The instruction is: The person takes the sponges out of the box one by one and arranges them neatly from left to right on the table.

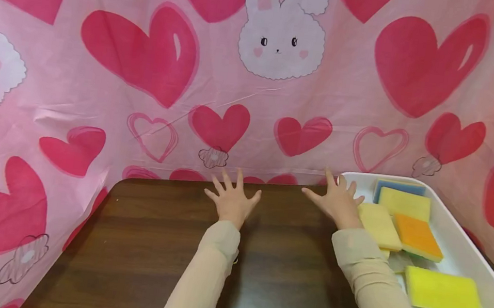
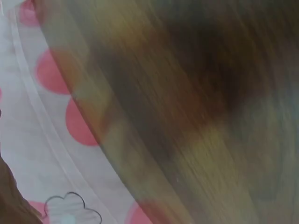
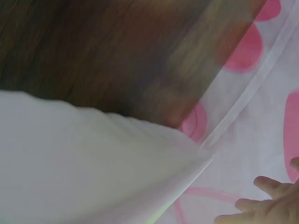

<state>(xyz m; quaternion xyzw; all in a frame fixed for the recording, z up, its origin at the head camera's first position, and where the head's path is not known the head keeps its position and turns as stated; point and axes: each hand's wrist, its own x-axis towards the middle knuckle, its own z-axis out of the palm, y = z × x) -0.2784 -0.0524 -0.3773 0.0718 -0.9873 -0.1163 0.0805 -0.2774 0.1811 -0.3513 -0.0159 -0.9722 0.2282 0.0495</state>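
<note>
left hand [image 1: 232, 201], right hand [image 1: 339, 202] both spread; bright yellow sponge [image 1: 444, 293] at 4 o'clock looks light, soft, pinch long edges.

A brown wood-grain table [image 1: 135, 254] carries a white tray [image 1: 460, 250] at right.

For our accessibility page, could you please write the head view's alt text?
A person's left hand and right hand spread their fingers over a brown woodgrain table, the right near a white rectangular tray of flat yellow, orange and blue sponges. Pink heart-printed fabric hangs behind.
</note>
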